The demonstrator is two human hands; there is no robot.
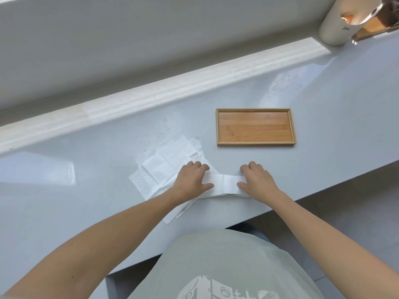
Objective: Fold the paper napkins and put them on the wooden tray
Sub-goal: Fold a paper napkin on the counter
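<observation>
Napkin (pixel 223 184) lies pressed between both hands, near wooden tray (pixel 218 126).

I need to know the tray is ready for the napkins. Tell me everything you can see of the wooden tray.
The wooden tray is a shallow rectangle of light brown, bamboo-like wood, with a striped floor and a thin raised rim, paler than the floor, all round. It lies flat on the pale counter and holds nothing. It sits beyond the right hand, apart from both hands and the napkins.
</observation>
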